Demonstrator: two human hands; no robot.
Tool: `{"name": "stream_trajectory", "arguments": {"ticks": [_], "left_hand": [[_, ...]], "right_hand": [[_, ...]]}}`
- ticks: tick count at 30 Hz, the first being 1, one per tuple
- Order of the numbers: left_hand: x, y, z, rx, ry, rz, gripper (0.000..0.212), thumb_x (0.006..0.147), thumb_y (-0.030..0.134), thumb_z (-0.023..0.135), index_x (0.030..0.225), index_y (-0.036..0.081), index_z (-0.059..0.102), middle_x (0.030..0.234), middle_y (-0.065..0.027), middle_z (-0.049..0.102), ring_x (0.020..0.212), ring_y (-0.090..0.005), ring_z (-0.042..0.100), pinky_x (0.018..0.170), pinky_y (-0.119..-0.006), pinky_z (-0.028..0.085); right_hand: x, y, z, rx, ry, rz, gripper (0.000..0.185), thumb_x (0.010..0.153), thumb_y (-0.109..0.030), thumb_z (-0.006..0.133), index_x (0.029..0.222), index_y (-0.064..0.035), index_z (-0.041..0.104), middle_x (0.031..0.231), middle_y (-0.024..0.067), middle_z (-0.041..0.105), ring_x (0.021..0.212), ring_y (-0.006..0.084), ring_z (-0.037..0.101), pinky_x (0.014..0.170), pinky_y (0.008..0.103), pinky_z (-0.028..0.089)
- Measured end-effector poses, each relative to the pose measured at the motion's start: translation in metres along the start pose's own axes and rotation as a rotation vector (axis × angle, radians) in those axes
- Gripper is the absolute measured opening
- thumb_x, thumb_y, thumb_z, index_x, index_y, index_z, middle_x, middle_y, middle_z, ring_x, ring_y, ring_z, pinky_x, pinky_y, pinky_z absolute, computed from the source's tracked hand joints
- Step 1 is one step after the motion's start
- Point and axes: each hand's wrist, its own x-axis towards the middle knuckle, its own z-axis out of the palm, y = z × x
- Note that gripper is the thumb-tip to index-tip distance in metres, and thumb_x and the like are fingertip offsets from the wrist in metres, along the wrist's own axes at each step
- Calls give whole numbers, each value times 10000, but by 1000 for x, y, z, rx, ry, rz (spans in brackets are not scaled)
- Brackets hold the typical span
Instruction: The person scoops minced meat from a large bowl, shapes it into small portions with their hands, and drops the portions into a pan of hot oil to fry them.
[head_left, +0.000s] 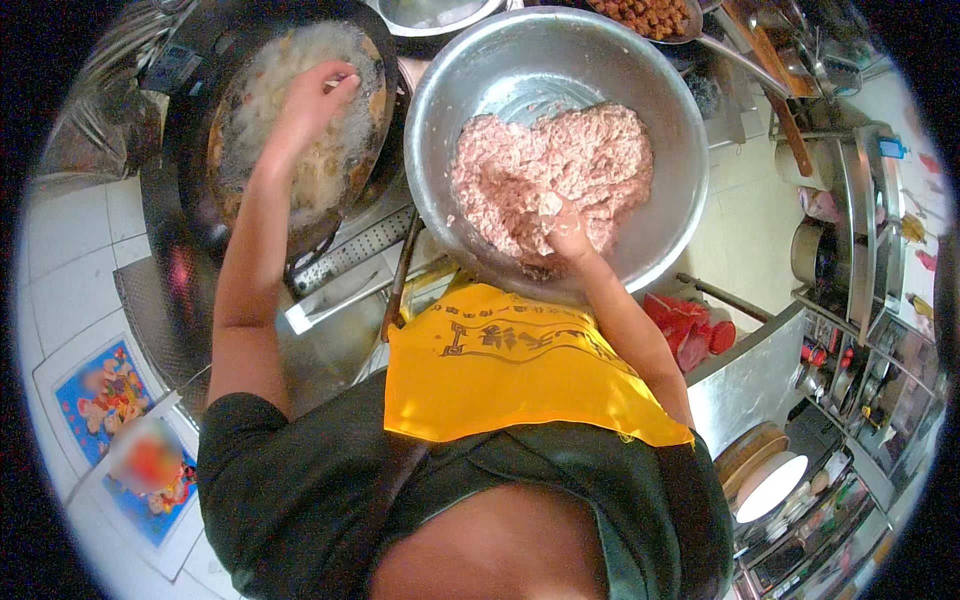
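My left hand (319, 94) hovers over a black wok (174, 161) of bubbling frying oil (315, 169). Its fingers and thumb are curled together, and whether a small bit is pinched between them cannot be made out. Pale pieces under the foam are blurred. My right hand (570, 232) is dug into a mass of raw minced meat (600, 154), with meat stuck on the fingers and a lump at the fingertips. A wide stainless steel bowl (667, 217) holds this meat and stands to the right of the wok.
A skimmer (690, 26) with browned fried pieces (649, 16) rests beyond the bowl at the right. Another metal basin (439, 19) is at the back. A perforated metal strip (360, 251) runs below the wok. Red plastic container (686, 330) sits right of my yellow apron (510, 382).
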Motion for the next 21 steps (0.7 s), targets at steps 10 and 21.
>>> {"name": "stream_trajectory", "arguments": {"ticks": [10, 21], "left_hand": [[-73, 50, 40, -480, -366, 165, 184, 876, 140, 498, 1015, 27, 540, 952, -55, 593, 816, -129, 576, 672, -250, 477], [-92, 86, 98, -267, -396, 229, 249, 834, 170, 581, 1037, 31, 548, 959, -58, 596, 810, -128, 575, 668, -256, 472]], "right_hand": [[-4, -86, -32, -55, -137, -297, 560, 732, -104, 621, 1256, -97, 424, 1256, 78, 468, 1162, 213, 439, 959, 328, 357], [13, -76, -3, 130, -33, 14, 259, 741, -186, 660, 916, -11, 583, 805, 106, 587, 748, 197, 565, 674, 300, 449]]}}
